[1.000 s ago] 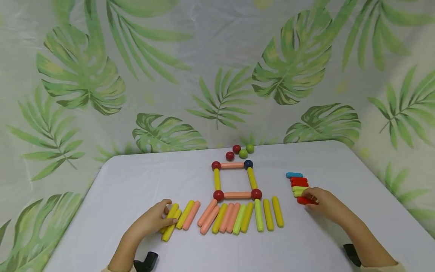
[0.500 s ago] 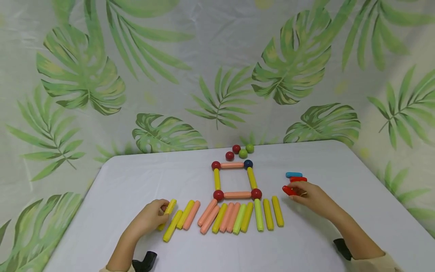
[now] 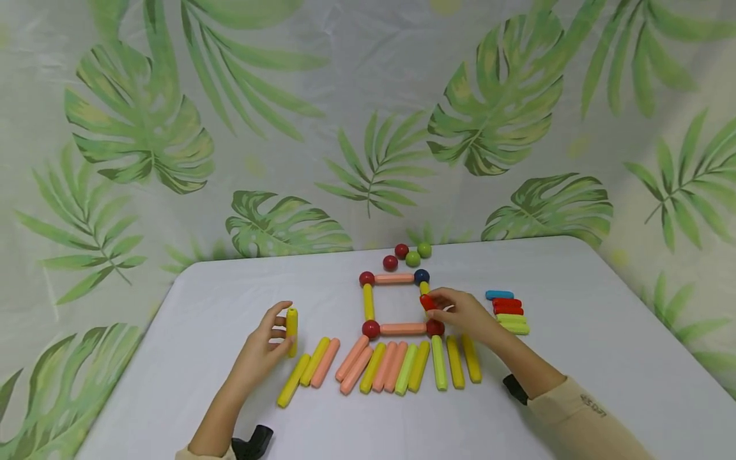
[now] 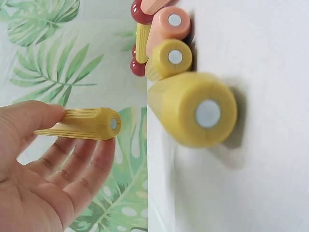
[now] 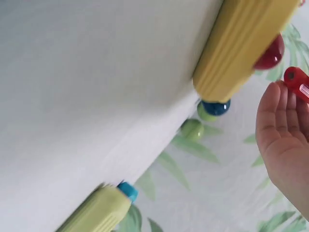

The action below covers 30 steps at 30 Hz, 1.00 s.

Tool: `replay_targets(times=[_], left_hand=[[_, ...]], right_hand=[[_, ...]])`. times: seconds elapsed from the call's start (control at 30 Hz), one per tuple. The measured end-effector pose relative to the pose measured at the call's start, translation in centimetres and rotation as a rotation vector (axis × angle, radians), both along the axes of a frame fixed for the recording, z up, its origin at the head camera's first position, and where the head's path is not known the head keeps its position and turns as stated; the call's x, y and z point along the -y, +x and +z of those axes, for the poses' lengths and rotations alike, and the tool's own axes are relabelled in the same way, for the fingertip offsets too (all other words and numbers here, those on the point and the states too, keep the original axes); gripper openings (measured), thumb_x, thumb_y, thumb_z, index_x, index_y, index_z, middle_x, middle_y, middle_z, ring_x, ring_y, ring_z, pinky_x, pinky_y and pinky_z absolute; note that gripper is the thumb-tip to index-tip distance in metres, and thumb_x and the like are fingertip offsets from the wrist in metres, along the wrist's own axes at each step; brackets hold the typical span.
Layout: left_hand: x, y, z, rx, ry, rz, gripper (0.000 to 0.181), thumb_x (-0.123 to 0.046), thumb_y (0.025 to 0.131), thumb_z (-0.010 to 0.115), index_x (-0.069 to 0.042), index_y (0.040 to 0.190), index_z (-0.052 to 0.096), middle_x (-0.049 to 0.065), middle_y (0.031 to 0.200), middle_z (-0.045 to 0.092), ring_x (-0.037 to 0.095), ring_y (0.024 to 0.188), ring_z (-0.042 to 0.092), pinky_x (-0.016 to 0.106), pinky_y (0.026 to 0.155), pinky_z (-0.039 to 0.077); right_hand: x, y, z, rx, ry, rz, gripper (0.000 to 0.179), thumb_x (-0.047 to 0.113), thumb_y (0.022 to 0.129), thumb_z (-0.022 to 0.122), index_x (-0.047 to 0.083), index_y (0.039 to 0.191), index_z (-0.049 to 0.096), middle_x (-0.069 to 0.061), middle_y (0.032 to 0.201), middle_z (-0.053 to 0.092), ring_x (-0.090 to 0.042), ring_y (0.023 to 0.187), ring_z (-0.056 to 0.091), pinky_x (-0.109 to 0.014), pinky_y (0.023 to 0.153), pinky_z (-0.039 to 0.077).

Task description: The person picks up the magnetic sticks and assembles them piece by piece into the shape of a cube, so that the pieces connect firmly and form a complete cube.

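Note:
My left hand [image 3: 259,354] pinches a yellow magnetic rod [image 3: 292,332] upright, left of the row. In the left wrist view the yellow rod [image 4: 79,123] lies between thumb and fingers, a silvery magnet dot at its end. Between thumb and fingertips my right hand [image 3: 466,313] holds a short red rod [image 3: 427,302], over the right side of a square. That square has coral rods [image 3: 403,329] and yellow rods [image 3: 368,302], with red balls [image 3: 371,329] and one dark blue ball [image 3: 421,275] at its corners. The right hand partly hides the square's right yellow rod.
Several yellow, coral and green rods [image 3: 386,368] lie in a row before the square. Red balls [image 3: 390,262] and green balls [image 3: 413,259] sit behind it. On the right lie short blue [image 3: 499,294], red [image 3: 508,306] and light green rods [image 3: 513,328].
My right hand has carried a short red rod from the right pile leftward to the square. The left hand has lifted a yellow rod and turned it upright.

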<state>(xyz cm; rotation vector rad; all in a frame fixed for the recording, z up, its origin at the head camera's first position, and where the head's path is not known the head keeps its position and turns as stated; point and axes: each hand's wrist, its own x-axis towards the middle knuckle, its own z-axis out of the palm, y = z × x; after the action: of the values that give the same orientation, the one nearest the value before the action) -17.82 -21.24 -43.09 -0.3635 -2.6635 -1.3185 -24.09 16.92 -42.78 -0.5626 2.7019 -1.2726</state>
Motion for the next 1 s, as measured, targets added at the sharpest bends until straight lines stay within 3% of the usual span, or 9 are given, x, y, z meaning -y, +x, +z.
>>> replay_targets(times=[0.2, 0.33, 0.53, 0.63, 0.73, 0.87, 1.0], left_hand=[[-1.3, -0.2, 0.3, -0.025, 0.052, -0.026, 0.058, 0.002, 0.079, 0.065, -0.019, 0.128, 0.04, 0.011, 0.1, 0.055, 0.023, 0.084, 0.061, 0.031, 0.07, 0.051], [-3.1, -1.1, 0.9, -0.021, 0.141, -0.048, 0.054, -0.002, 0.081, 0.065, -0.017, 0.126, 0.039, 0.012, 0.102, 0.058, 0.024, 0.088, 0.061, 0.032, 0.073, 0.05], [-7.8, -3.6, 1.8, 0.034, 0.466, -0.098, 0.047, -0.003, 0.085, 0.06, -0.013, 0.123, 0.035, 0.015, 0.103, 0.058, 0.026, 0.094, 0.058, 0.033, 0.074, 0.05], [-10.2, -4.9, 1.5, 0.09, 0.654, -0.114, 0.045, 0.0, 0.086, 0.057, -0.009, 0.123, 0.032, 0.021, 0.104, 0.056, 0.026, 0.092, 0.058, 0.035, 0.074, 0.05], [-12.2, -5.8, 0.9, 0.143, 0.8, -0.092, 0.046, 0.002, 0.086, 0.056, -0.005, 0.122, 0.029, 0.023, 0.104, 0.054, 0.025, 0.088, 0.059, 0.038, 0.075, 0.05], [-14.3, -6.3, 0.1, 0.228, 0.926, -0.035, 0.048, 0.004, 0.085, 0.057, -0.003, 0.121, 0.027, 0.02, 0.103, 0.056, 0.022, 0.084, 0.061, 0.038, 0.074, 0.05], [-15.6, -6.4, -0.5, 0.298, 0.978, -0.03, 0.049, 0.004, 0.086, 0.055, -0.003, 0.124, 0.024, 0.019, 0.104, 0.056, 0.02, 0.084, 0.06, 0.037, 0.074, 0.05]], right_hand=[[1.2, -0.7, -0.8, 0.046, 0.059, -0.001, 0.032, 0.017, 0.084, 0.064, 0.006, 0.113, 0.057, -0.002, 0.091, 0.058, -0.02, 0.087, 0.054, -0.031, 0.071, 0.05], [1.4, -0.7, -0.7, 0.061, 0.068, -0.016, 0.031, 0.017, 0.083, 0.066, 0.008, 0.112, 0.057, 0.0, 0.089, 0.057, -0.019, 0.085, 0.053, -0.029, 0.069, 0.05], [1.7, -0.4, -0.4, 0.045, 0.084, 0.006, 0.03, 0.016, 0.083, 0.065, 0.008, 0.111, 0.057, 0.001, 0.089, 0.057, -0.018, 0.083, 0.052, -0.028, 0.067, 0.049], [1.7, -0.4, -0.5, 0.038, 0.092, 0.019, 0.03, 0.017, 0.083, 0.065, 0.008, 0.111, 0.058, 0.001, 0.088, 0.057, -0.018, 0.082, 0.052, -0.027, 0.065, 0.049], [1.8, -0.4, -0.5, 0.029, 0.099, 0.033, 0.03, 0.017, 0.084, 0.065, 0.007, 0.111, 0.057, 0.001, 0.089, 0.058, -0.017, 0.082, 0.052, -0.028, 0.066, 0.049], [1.8, -0.5, -0.5, 0.024, 0.098, 0.044, 0.031, 0.017, 0.084, 0.064, 0.007, 0.112, 0.057, 0.001, 0.089, 0.058, -0.017, 0.082, 0.052, -0.028, 0.066, 0.049], [1.7, -0.6, -0.6, 0.016, 0.089, 0.069, 0.032, 0.018, 0.084, 0.064, 0.007, 0.113, 0.058, 0.002, 0.088, 0.058, -0.017, 0.081, 0.052, -0.028, 0.065, 0.048]])
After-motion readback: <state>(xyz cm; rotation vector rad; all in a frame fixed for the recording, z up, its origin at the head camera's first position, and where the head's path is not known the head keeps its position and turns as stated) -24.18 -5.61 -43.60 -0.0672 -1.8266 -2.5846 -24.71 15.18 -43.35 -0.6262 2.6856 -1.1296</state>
